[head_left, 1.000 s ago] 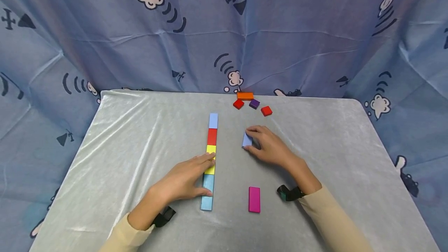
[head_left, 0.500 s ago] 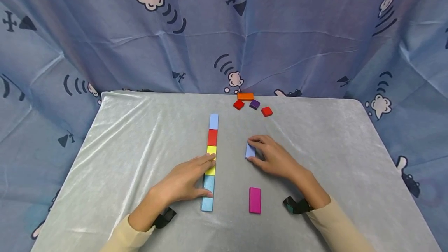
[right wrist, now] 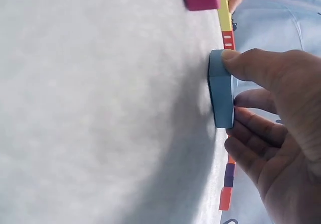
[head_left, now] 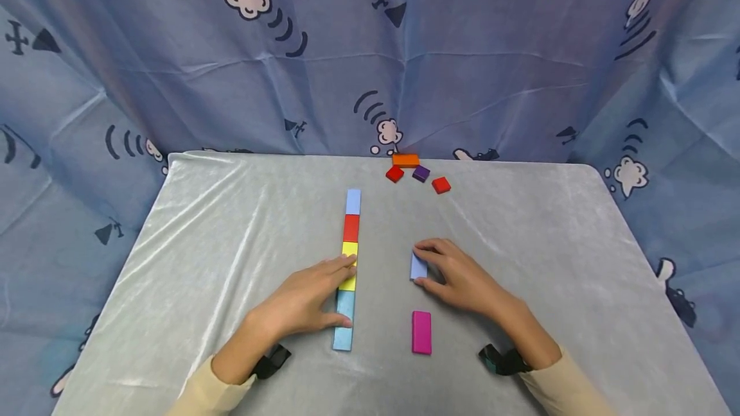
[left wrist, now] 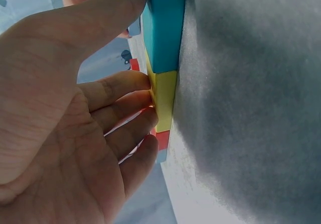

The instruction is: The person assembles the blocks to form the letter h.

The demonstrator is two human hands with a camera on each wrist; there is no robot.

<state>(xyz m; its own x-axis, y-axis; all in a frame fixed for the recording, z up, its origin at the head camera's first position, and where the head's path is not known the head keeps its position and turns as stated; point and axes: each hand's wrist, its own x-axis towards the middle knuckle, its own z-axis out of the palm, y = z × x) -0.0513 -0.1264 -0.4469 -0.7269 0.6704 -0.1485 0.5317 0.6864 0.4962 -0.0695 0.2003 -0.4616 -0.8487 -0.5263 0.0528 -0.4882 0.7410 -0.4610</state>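
Observation:
A straight row of flat blocks runs away from me in the head view: light blue at the near end, then yellow, red and pale blue. My left hand rests along it, thumb on the light blue part and extended fingertips on the yellow, as the left wrist view also shows. My right hand pinches another pale blue block between thumb and fingers, low over the cloth to the right of the row. In the right wrist view, the thumb is on that block's near end.
A magenta block lies nearer me than the right hand. Toward the table's back edge are an orange block, a purple block and two red ones. Pale cloth covers the table, and a patterned blue curtain hangs behind.
My right hand has brought the pale blue block toward me and slightly right, closer to the magenta block. The left hand keeps its place on the row.

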